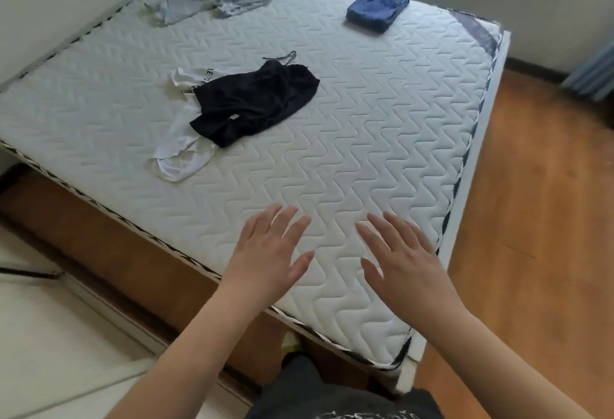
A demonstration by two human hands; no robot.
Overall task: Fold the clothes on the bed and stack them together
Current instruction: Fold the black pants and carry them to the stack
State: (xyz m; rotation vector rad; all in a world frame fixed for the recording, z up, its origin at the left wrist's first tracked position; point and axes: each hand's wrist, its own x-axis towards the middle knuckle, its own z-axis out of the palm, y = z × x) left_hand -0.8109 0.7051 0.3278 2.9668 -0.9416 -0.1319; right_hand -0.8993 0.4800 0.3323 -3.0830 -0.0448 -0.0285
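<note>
Grey garment (206,3) seen crumpled at far left of bed (365,153). White shirt (176,153) spread unfolded mid-left, black garment (252,103) heaped partly over it. Left hand (269,252) held over near mattress, fingers (289,226) straight, nothing held. Right hand (402,259) just beside it, fingers likewise spread. Blue folded garment (377,10) noted far right.

Both hands out, empty

My left hand (269,252) and right hand (400,257) reach forward side by side, palms down, fingers straight and slightly spread, holding nothing. My bare forearms run up from the bottom edge and angle toward each other, with a gap left between my two thumbs
</note>
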